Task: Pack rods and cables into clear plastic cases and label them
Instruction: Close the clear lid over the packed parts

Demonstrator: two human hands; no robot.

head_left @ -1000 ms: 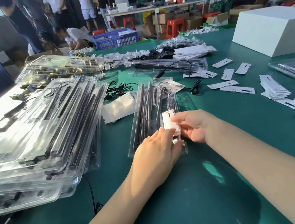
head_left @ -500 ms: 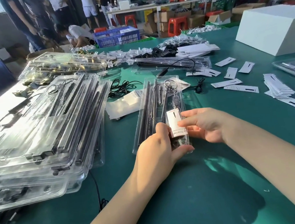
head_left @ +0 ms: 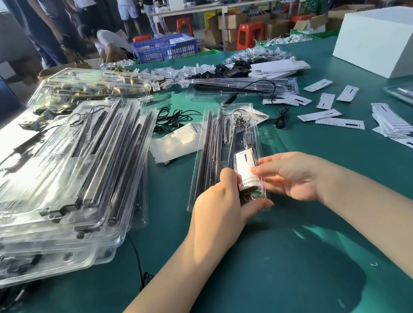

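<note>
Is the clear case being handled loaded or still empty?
Loaded. The clear case holds dark rods and a coiled cable, with a white label on it.

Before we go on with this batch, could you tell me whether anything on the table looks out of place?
A loose black cable lies tangled on the green table beside the clear case, unpacked. White label cards lie scattered at odd angles farther right.

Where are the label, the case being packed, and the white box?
label (head_left: 244,163): head view, upper white face above the fingers.
case (head_left: 205,143): head view, rod side of the clear shell.
white box (head_left: 382,54): head view, front wall.
</note>
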